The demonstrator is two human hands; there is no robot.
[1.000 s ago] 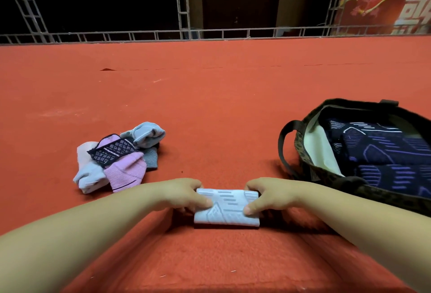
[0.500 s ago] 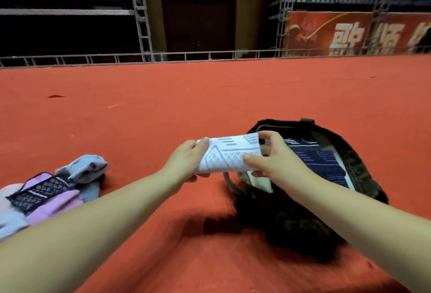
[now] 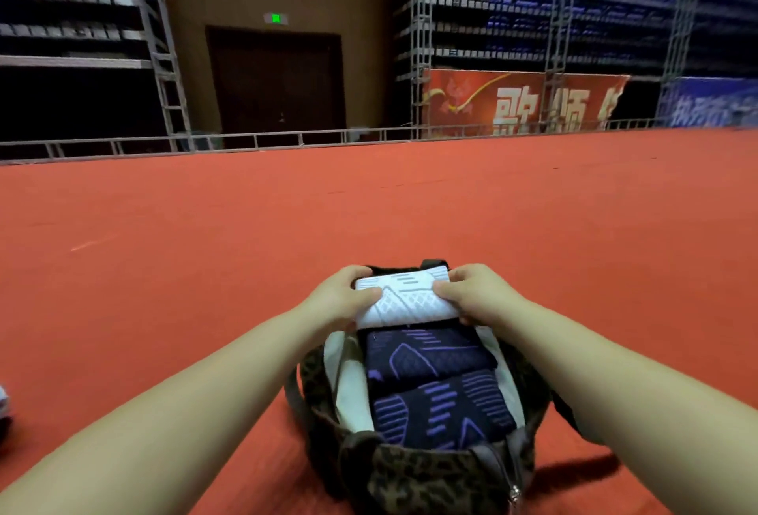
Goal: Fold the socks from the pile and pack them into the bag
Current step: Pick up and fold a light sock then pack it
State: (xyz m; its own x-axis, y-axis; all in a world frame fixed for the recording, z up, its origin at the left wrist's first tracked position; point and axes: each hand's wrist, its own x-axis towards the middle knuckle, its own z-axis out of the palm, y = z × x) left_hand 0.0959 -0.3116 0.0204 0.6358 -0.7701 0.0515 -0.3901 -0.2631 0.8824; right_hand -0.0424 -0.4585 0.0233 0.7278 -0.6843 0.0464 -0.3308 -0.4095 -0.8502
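A folded white sock with a grey pattern is held at the far end of the open leopard-print bag. My left hand grips its left end and my right hand grips its right end, thumbs on top. Inside the bag lie two folded dark navy socks with purple lines, just nearer to me than the white one. A sliver of the sock pile shows at the left edge.
The bag stands on a wide red carpet. A low metal railing runs along the carpet's far edge, with scaffolding, a dark door and banners behind it.
Both hands lifted the folded white sock off the carpet and carried it right, over the bag, then down to its far end. The view swung right, so the pile slid to the left edge.
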